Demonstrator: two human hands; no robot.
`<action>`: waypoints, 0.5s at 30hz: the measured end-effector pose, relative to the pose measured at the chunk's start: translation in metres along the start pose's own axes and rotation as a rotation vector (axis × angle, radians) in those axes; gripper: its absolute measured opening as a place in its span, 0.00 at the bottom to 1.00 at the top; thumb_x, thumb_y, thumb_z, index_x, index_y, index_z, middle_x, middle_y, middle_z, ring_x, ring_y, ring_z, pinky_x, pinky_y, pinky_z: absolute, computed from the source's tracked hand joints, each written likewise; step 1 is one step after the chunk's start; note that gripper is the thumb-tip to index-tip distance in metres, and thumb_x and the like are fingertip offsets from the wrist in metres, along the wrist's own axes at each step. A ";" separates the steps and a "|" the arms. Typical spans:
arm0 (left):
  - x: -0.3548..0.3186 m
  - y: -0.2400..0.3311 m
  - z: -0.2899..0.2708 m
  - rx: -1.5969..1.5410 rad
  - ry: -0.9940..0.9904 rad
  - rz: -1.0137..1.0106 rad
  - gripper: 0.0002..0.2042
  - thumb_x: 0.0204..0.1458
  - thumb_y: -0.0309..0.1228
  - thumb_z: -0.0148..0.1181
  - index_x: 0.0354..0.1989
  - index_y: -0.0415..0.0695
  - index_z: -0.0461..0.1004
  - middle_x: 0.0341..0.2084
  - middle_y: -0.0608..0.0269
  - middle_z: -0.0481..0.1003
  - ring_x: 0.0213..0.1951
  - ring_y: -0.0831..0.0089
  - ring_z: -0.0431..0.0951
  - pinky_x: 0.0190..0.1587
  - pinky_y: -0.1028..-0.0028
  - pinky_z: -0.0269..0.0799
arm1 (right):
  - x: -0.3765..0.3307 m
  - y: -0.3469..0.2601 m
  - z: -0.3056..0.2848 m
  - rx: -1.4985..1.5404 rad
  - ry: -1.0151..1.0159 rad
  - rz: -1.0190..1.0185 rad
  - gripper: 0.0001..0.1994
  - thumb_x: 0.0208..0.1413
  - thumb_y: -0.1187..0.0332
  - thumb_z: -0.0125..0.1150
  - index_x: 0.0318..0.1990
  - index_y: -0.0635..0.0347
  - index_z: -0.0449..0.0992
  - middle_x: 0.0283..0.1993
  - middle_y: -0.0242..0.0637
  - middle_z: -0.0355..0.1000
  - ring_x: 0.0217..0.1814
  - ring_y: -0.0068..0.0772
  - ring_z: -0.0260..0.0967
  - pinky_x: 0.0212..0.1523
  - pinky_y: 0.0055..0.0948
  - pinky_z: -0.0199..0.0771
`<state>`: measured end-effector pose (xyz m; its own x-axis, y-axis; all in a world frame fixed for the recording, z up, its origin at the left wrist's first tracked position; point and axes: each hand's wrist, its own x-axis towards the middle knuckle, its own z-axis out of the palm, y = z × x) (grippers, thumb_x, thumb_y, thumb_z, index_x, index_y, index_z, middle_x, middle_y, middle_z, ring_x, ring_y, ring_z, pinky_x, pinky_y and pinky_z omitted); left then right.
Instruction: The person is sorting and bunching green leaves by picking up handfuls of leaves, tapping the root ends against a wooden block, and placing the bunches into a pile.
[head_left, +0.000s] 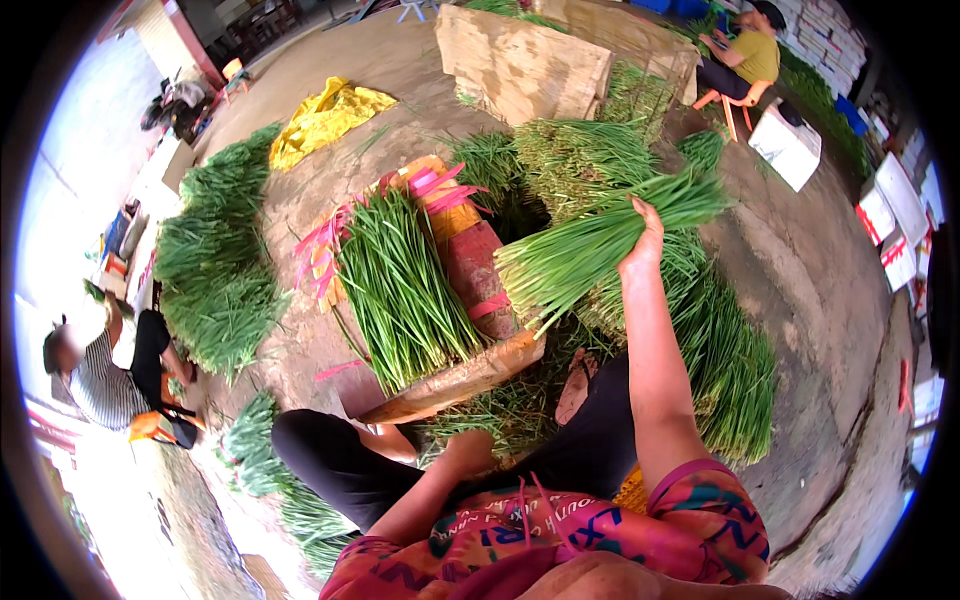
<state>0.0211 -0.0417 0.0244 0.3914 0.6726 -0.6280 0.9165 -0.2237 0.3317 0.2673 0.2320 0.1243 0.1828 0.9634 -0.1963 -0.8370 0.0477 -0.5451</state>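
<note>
Far left of the trough: seated person in a striped top (108, 395); pale box (168, 168), contents hidden.
Left of the trough, on the ground: long row of green stalks (215, 250).
Beyond the trough, to its left: crumpled yellow sheet (325, 118).
Landmark: wooden trough (460, 378). Contains a thick layer of cut stalks (405, 295), laid lengthwise; shows a red inner surface to their right. Draped over its sides: pink strips (325, 245).
Just on the near side of the trough: left hand (468, 453), curled, back uppermost; cannot tell whether holding anything.
To the right of the trough: bundle of green stalks (585, 250), lifted, clasped in the right hand (643, 238).
Right of the trough, on the ground: large stalk pile (735, 370).
Far right of the trough: white box (785, 150), dark object on top; stacked white boxes (897, 225), contents hidden.
</note>
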 end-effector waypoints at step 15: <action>0.047 0.066 -0.117 -2.142 0.461 0.324 0.06 0.50 0.34 0.54 0.27 0.46 0.68 0.15 0.68 0.67 0.14 0.80 0.63 0.13 0.82 0.52 | -0.020 0.024 0.019 -0.001 -0.035 0.003 0.12 0.42 0.63 0.55 0.32 0.61 0.68 0.30 0.35 0.66 0.32 0.42 0.65 0.39 0.46 0.68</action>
<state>0.0907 0.0575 0.0990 0.1304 0.9261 -0.3541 -0.7183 0.3344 0.6101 0.2341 0.2189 0.1304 0.1616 0.9722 -0.1692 -0.8373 0.0443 -0.5450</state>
